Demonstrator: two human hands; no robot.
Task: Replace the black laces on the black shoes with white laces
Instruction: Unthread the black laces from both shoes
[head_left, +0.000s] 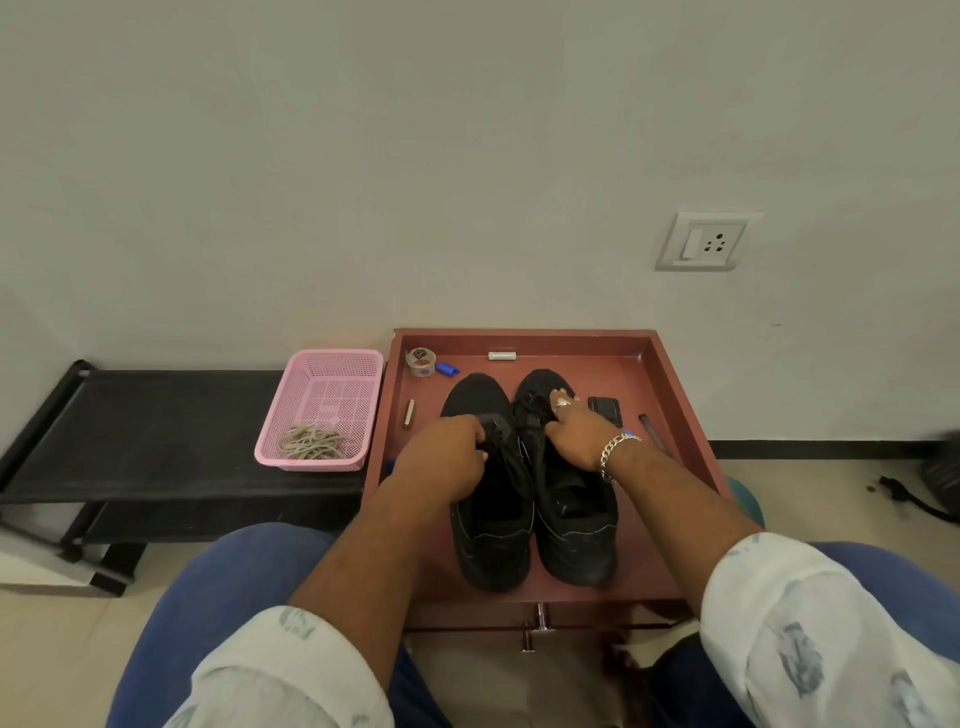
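the left hand pinches the black laces on the left shoe, the right hand just beside it grips the right shoe, both in the red tray, white laces in the pink basket well left.

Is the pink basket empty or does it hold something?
Not empty. The pink basket holds a loose tangle of pale laces in its near corner; the rest of its floor is bare.

Single head-worn wide-angle view, forward and down, close over fingers above the red tray.
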